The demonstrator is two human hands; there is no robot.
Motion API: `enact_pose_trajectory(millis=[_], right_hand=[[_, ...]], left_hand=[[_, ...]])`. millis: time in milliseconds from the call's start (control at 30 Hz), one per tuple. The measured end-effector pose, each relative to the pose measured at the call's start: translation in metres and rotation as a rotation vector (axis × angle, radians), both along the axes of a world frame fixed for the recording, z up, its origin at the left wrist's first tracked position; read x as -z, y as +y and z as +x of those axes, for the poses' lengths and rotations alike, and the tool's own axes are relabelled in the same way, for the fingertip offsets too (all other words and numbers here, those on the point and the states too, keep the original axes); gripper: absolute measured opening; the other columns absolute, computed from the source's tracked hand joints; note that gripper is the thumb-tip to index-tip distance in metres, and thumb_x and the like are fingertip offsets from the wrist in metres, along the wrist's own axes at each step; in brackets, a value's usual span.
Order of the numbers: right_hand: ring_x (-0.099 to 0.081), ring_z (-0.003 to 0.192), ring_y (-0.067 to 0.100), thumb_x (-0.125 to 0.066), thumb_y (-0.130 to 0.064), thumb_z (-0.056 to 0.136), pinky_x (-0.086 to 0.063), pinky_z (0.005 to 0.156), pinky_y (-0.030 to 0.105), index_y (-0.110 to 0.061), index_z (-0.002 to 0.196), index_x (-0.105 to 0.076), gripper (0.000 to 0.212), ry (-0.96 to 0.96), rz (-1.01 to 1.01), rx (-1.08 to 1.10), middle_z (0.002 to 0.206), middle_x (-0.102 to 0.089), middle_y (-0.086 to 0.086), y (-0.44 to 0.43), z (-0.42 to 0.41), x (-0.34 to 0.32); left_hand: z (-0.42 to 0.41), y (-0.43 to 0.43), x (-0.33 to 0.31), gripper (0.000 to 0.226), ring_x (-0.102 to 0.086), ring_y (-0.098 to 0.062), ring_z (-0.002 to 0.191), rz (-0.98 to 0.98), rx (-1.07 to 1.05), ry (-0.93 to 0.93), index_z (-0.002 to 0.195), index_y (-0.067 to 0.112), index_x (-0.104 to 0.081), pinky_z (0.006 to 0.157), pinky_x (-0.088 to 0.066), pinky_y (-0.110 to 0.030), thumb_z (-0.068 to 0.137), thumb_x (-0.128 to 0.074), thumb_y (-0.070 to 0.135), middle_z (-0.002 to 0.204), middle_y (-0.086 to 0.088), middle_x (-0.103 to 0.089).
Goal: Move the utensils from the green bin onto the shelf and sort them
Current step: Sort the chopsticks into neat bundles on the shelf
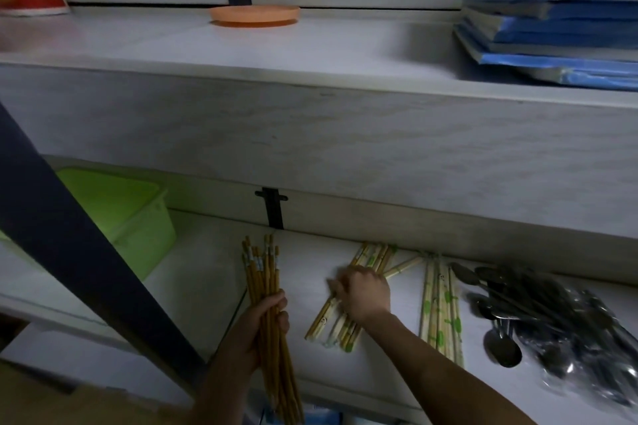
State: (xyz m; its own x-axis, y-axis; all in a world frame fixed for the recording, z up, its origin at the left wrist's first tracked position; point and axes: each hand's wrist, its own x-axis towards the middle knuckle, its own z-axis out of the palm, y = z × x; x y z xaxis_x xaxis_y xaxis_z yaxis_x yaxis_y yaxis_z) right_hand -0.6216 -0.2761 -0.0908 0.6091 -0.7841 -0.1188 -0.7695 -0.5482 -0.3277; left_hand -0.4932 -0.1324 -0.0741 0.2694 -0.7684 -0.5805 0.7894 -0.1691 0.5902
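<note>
Left grip (264,316) closed round brown chopsticks (262,269) | right grip (367,293) on wrapped chopsticks (324,317), blurred, closure cannot be told | bin (138,217) at left of shelf (207,286) | step judged: sorting | next: brown bundle to be laid in its own group

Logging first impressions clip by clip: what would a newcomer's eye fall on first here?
First the left hand gripping a bundle of long brown wooden chopsticks over the front of the white lower shelf. Beside it the right hand reaches onto a loose pile of pale bamboo chopsticks, its fingers blurred. A bright green plastic bin stands at the shelf's left end, a heap of dark metal spoons at its right.
</note>
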Motion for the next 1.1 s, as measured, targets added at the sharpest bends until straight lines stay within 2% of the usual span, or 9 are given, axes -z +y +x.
enact_pose_trajectory(millis=[133, 300, 400, 600, 700, 800, 900, 1000, 1100], right_hand=[[-0.060, 0.100, 0.023, -0.035, -0.059, 0.091, -0.037, 0.101, 0.039, -0.015, 0.099, -0.065, 0.054, 0.160, -0.046, 0.062, 0.101, -0.066, 0.006, 0.000, 0.014, -0.009], [-0.060, 0.101, 0.022, -0.046, -0.032, 0.090, -0.031, 0.103, 0.041, -0.019, 0.088, -0.062, 0.020, 0.246, -0.028, 0.103, 0.093, -0.064, 0.004, 0.005, 0.029, -0.024], [-0.059, 0.093, 0.022, -0.048, -0.028, 0.086, -0.035, 0.099, 0.040, -0.019, 0.079, -0.059, 0.016, 0.251, 0.037, 0.145, 0.086, -0.060, 0.005, 0.005, 0.036, -0.027], [-0.062, 0.096, 0.023, -0.047, -0.046, 0.088, -0.047, 0.084, 0.032, -0.013, 0.097, -0.067, 0.040, -0.004, 0.313, 0.270, 0.099, -0.066, 0.007, 0.008, 0.023, -0.030], [-0.062, 0.087, 0.025, -0.045, -0.043, 0.092, -0.050, 0.078, 0.032, -0.020, 0.076, -0.059, 0.032, -0.184, 0.408, 0.209, 0.092, -0.065, 0.010, 0.019, 0.006, -0.025], [-0.053, 0.076, 0.021, -0.044, -0.031, 0.094, -0.043, 0.070, 0.033, -0.025, 0.063, -0.042, 0.031, -0.324, 0.401, 0.154, 0.076, -0.055, 0.002, 0.030, -0.004, -0.023], [-0.054, 0.078, 0.024, -0.044, -0.025, 0.094, -0.043, 0.072, 0.036, -0.022, 0.071, -0.045, 0.023, -0.353, 0.333, 0.021, 0.072, -0.053, -0.001, 0.043, -0.010, -0.029], [-0.059, 0.095, 0.032, -0.040, -0.027, 0.095, -0.042, 0.081, 0.036, -0.010, 0.096, -0.057, 0.024, -0.201, 0.167, -0.105, 0.102, -0.063, 0.012, 0.054, -0.009, -0.034], [-0.059, 0.100, 0.033, -0.033, -0.029, 0.098, -0.042, 0.091, 0.039, -0.009, 0.108, -0.056, 0.032, -0.121, 0.069, -0.164, 0.112, -0.062, 0.013, 0.054, -0.012, -0.040]], left_hand=[[-0.003, 0.001, 0.000, 0.017, -0.045, -0.007, 0.035, -0.021, -0.028, 0.025, 0.072, 0.014, -0.047, 0.036, -0.040, -0.015, 0.088, -0.051, 0.010, 0.048, 0.003, -0.047], [-0.002, -0.001, -0.002, 0.020, -0.045, -0.007, 0.034, -0.007, -0.055, 0.018, 0.071, 0.014, -0.046, 0.036, -0.039, -0.014, 0.090, -0.050, 0.008, 0.047, 0.004, -0.048], [0.000, -0.001, -0.003, 0.021, -0.045, -0.006, 0.034, -0.001, -0.066, 0.001, 0.070, 0.015, -0.047, 0.036, -0.039, -0.015, 0.089, -0.050, 0.007, 0.047, 0.004, -0.048], [0.001, -0.002, -0.004, 0.011, -0.062, -0.016, 0.052, 0.142, -0.083, -0.077, 0.077, 0.005, -0.057, 0.045, -0.054, -0.020, 0.087, -0.058, 0.009, 0.067, -0.009, -0.060], [-0.006, -0.010, -0.008, 0.008, -0.063, -0.025, 0.077, 0.149, -0.132, -0.026, 0.085, 0.000, -0.056, 0.051, -0.057, -0.024, 0.089, -0.057, 0.007, 0.085, -0.014, -0.058], [-0.014, -0.020, -0.011, 0.010, -0.062, -0.028, 0.084, 0.128, -0.110, -0.009, 0.086, -0.003, -0.057, 0.054, -0.058, -0.024, 0.091, -0.052, 0.005, 0.088, -0.017, -0.060], [-0.021, -0.028, -0.013, 0.020, -0.068, -0.022, 0.075, 0.108, 0.022, -0.056, 0.095, -0.003, -0.062, 0.056, -0.057, -0.024, 0.094, -0.048, 0.012, 0.084, -0.016, -0.069], [-0.028, -0.034, -0.014, 0.025, -0.068, -0.017, 0.053, 0.107, 0.116, -0.107, 0.086, 0.002, -0.067, 0.045, -0.053, -0.022, 0.093, -0.052, 0.021, 0.064, -0.010, -0.071], [-0.031, -0.040, -0.010, 0.016, -0.069, -0.019, 0.061, 0.097, 0.104, -0.143, 0.086, 0.005, -0.068, 0.053, -0.053, -0.027, 0.088, -0.059, 0.018, 0.070, -0.009, -0.071]])
